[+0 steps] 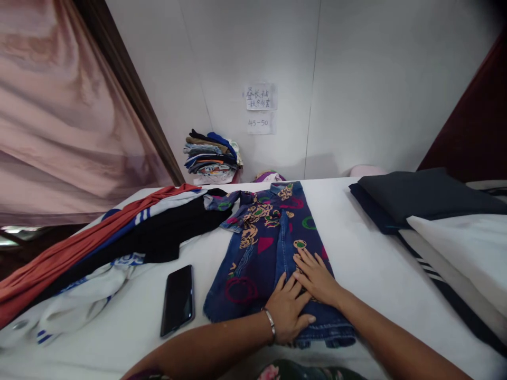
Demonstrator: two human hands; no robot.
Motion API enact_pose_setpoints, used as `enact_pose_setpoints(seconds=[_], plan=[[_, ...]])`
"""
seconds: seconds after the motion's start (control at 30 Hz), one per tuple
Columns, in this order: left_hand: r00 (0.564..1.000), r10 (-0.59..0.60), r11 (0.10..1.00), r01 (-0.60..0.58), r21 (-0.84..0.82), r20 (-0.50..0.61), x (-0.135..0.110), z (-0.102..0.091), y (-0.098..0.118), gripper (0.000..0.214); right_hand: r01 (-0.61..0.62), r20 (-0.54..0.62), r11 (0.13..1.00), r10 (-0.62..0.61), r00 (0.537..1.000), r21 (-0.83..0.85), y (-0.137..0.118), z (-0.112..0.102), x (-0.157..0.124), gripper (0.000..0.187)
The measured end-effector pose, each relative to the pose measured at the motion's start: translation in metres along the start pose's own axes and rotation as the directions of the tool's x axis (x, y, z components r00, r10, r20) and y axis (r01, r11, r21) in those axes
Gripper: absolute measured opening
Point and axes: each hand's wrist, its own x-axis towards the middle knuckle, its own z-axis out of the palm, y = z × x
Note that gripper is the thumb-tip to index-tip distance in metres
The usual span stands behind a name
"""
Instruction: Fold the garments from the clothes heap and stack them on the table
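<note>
Both hands are lying flat and open on a denim shirt (273, 248) spread across the middle of the white counter (356, 253), nothing gripped, just palms pressing the fabric. The left hand (287, 311), with a silver bracelet (270, 323) at the wrist, sits near the shirt's bottom hem, and the right hand (315, 277) is just above it with fingers overlapping the left a bit. The shirt is dark blue with loud prints, pink rings and triangles, green circles, tan leopard-ish patches, and it's folded lengthwise so it looks like a long narrow strip with the collar at the far end. A black phone (178, 300) lies face up just left of it, with a messy heap of clothes (99, 248) further left and folded dark fabric (415, 198) off to the right.
</note>
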Motion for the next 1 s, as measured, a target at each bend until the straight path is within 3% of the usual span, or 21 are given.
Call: enact_pose_setpoints(seconds=[0.17,0.33,0.37,0.43,0.5,0.57,0.67,0.77,0.87,1.0], plan=[[0.999,0.034,0.993,-0.037,-0.111,-0.022,-0.01,-0.007,0.005,0.056,0.04,0.005,0.999,-0.04,0.999,0.024,0.01,0.012,-0.012,0.056],[0.995,0.089,0.95,-0.095,-0.299,-0.033,-0.019,-0.016,-0.01,0.041,0.13,0.111,0.986,-0.142,0.984,0.106,0.015,0.011,-0.053,0.057],[0.997,0.055,0.941,-0.072,-0.331,-0.061,-0.016,-0.024,-0.019,0.034,0.142,0.144,0.983,-0.158,0.977,0.115,0.015,0.011,-0.063,0.059],[0.981,-0.129,0.938,0.074,-0.339,-0.142,-0.006,-0.048,-0.046,0.026,0.148,0.207,0.981,-0.173,0.963,0.128,0.015,0.012,-0.079,0.062],[0.896,-0.389,0.907,0.334,-0.256,-0.212,0.008,-0.079,-0.083,0.024,0.15,0.23,0.978,-0.18,0.956,0.143,0.014,0.015,-0.089,0.061],[0.758,-0.595,0.803,0.573,-0.164,-0.266,0.022,-0.109,-0.125,0.026,0.165,0.214,0.975,-0.195,0.957,0.15,0.014,0.02,-0.094,0.059],[0.612,-0.727,0.671,0.729,-0.134,-0.311,0.035,-0.134,-0.182,0.035,0.205,0.154,0.97,-0.224,0.962,0.13,0.016,0.03,-0.094,0.058],[0.49,-0.819,0.541,0.832,-0.12,-0.298,0.04,-0.134,-0.218,0.041,0.264,0.083,0.961,-0.271,0.959,0.085,0.02,0.038,-0.092,0.06],[0.43,-0.864,0.465,0.881,-0.087,-0.262,0.042,-0.125,-0.233,0.043,0.325,-0.003,0.945,-0.325,0.946,0.039,0.023,0.043,-0.093,0.064],[0.415,-0.882,0.433,0.901,-0.035,-0.225,0.043,-0.122,-0.237,0.038,0.371,-0.082,0.929,-0.369,0.926,0.008,0.024,0.043,-0.094,0.068]])
